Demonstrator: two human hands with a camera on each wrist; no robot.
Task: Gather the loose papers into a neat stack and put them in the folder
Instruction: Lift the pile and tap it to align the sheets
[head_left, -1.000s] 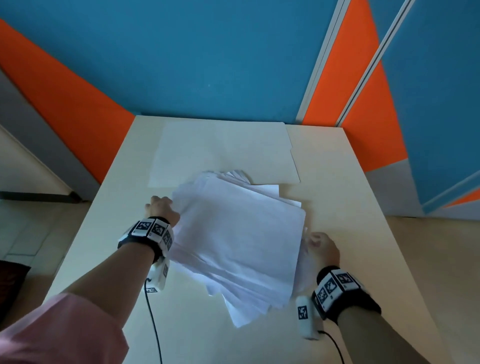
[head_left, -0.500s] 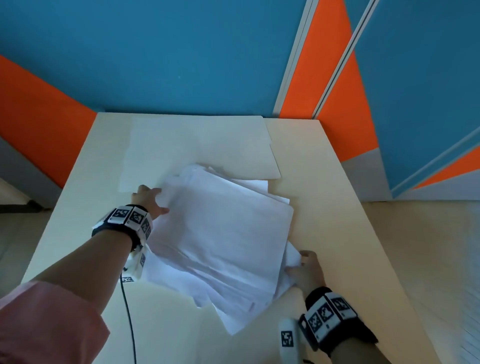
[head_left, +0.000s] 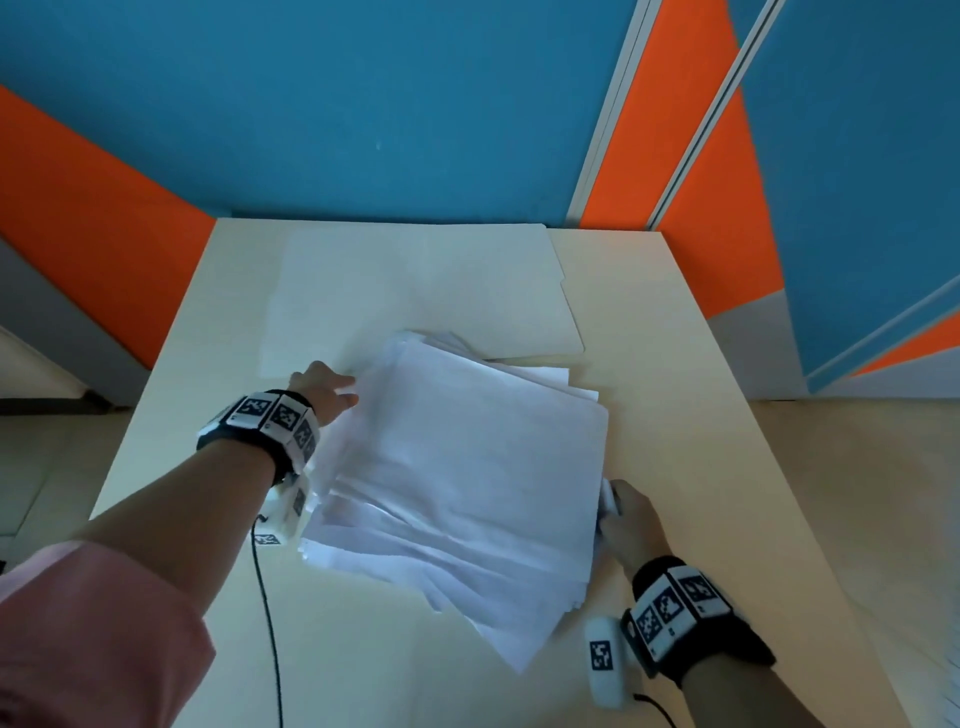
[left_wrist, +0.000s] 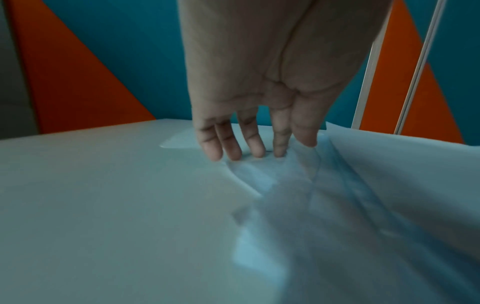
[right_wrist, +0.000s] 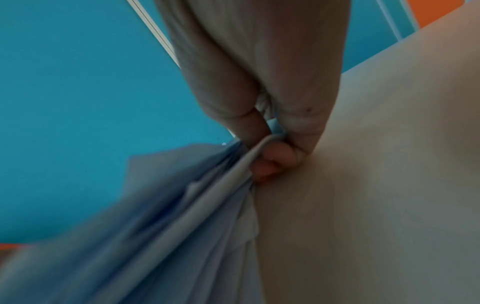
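Your left hand (head_left: 324, 387) lies released, straight fingers (left_wrist: 255, 142) touching the papers (head_left: 467, 478); your right hand's (head_left: 631, 525) grip pinches their edge on the pale bench (head_left: 701, 415) before blue-orange walls (head_left: 363, 104).

My left hand (head_left: 323, 387) is reached forward, palm down, fingers (left_wrist: 231, 144) straight and spread a little, tips pressing on the left edge of the papers (head_left: 467, 478). My right hand (head_left: 626, 525) is low by the right edge, thumb and curled fingers (right_wrist: 279, 156) pinching a bunch of sheets. Both forearms are stretched out, with marker bands on the wrists.
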